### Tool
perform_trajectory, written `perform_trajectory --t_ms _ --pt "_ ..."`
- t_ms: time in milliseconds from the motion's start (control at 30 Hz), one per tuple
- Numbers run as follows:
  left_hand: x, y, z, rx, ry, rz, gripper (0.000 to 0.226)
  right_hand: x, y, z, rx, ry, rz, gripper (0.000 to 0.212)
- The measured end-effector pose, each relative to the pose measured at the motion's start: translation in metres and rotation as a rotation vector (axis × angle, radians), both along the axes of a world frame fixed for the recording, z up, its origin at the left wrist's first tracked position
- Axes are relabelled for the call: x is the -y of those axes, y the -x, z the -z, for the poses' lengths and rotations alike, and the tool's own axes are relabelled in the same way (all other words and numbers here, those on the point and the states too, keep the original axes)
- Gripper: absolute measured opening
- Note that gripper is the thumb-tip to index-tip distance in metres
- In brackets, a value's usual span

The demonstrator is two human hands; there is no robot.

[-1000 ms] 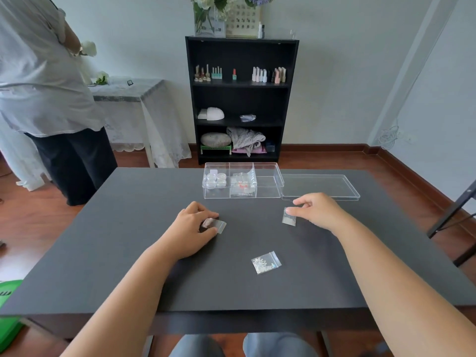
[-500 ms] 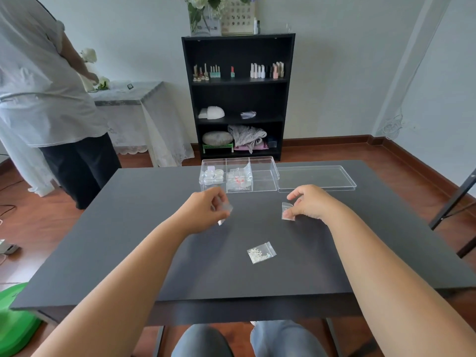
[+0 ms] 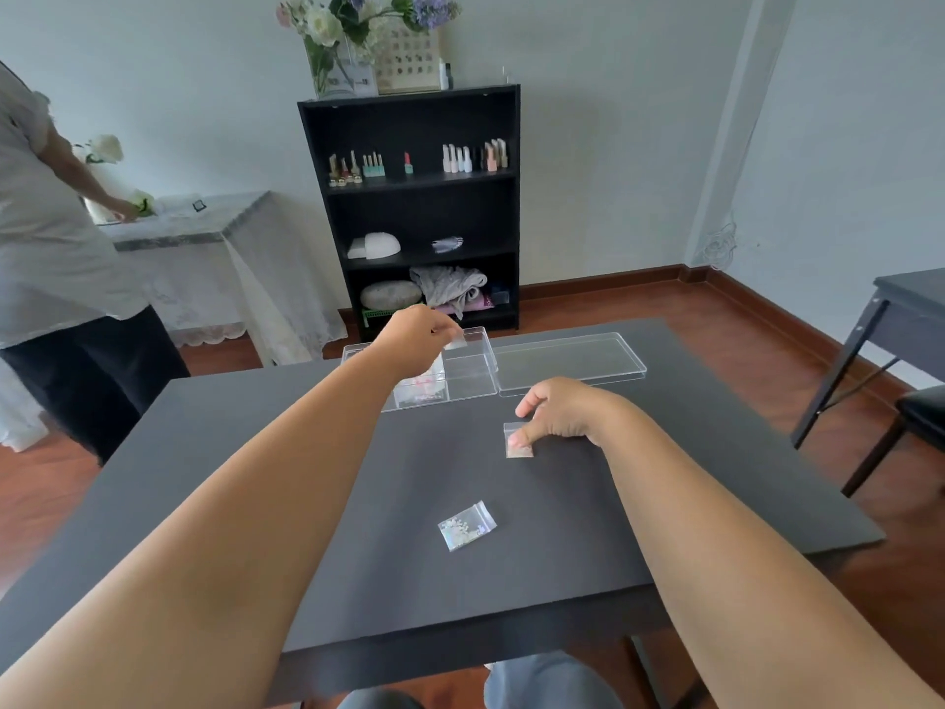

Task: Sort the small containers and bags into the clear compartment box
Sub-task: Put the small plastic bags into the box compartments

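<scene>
The clear compartment box (image 3: 473, 386) stands at the far middle of the dark table (image 3: 307, 478). My left hand (image 3: 417, 332) is stretched out above it and pinches a small clear bag (image 3: 455, 342) over the right compartment. The middle compartment holds small bags; my forearm hides the left one. My right hand (image 3: 562, 414) rests on the table with its fingertips pressing on a second small bag (image 3: 517, 445). A third bag (image 3: 466, 525) with pale beads lies loose nearer to me.
The box's clear lid (image 3: 567, 363) lies flat just right of the box. A person (image 3: 56, 258) stands at the left by a lace-covered side table. A black shelf (image 3: 417, 207) stands behind, and a second table with a chair (image 3: 915, 345) at right.
My left hand lifted its small bag off the table and carried it forward over the box. My right hand stayed on its bag.
</scene>
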State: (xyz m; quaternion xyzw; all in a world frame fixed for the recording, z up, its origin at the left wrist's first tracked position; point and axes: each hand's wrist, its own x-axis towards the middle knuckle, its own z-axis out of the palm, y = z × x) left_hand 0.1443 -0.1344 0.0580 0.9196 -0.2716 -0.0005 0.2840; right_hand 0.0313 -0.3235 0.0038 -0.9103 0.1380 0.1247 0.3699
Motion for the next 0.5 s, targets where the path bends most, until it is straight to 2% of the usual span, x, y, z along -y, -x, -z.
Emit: perform_trajectory --t_ms 167,267,500 --pt "0.008 -0.017 0.009 0.036 -0.241 0.037 0.026 -0.002 0.000 0.005 0.037 0.002 -0.016 0.054" --pt "0.015 -0.021 0.014 0.120 -0.396 0.071 0.026 -0.004 0.001 0.006 0.053 0.036 -0.035 0.052" --pt "0.030 -0.027 0.020 0.151 -0.605 0.025 0.049 -0.002 0.003 0.009 0.075 0.025 -0.049 0.039"
